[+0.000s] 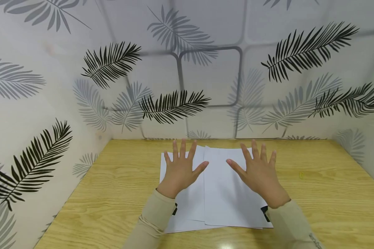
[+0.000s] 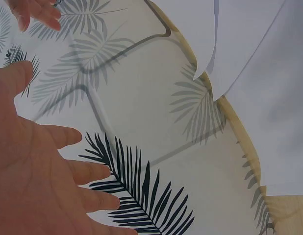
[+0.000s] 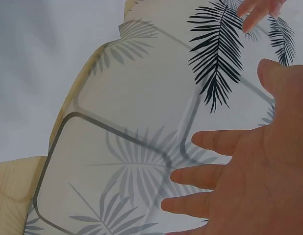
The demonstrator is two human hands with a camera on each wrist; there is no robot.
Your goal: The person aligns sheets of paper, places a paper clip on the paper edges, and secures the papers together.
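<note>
Several white paper sheets (image 1: 227, 193) lie overlapping on the wooden table, partly hidden by the hands and sleeves. My left hand (image 1: 180, 171) is over the left part of the sheets, fingers straight and spread, with nothing in it. Over the right part is my right hand (image 1: 260, 174), its fingers likewise spread and holding nothing. Both hands appear raised above the paper, palms away from the head camera. In the left wrist view the left palm (image 2: 29, 176) shows beside the sheets' edge; the right palm (image 3: 259, 171) fills the lower right of the right wrist view.
The wooden table (image 1: 112, 193) reaches back to a wall (image 1: 162, 76) with a leaf pattern. A small yellow piece (image 1: 301, 175) lies on the tabletop to the right of the sheets. Another patterned wall (image 1: 25, 114) borders the table on the left.
</note>
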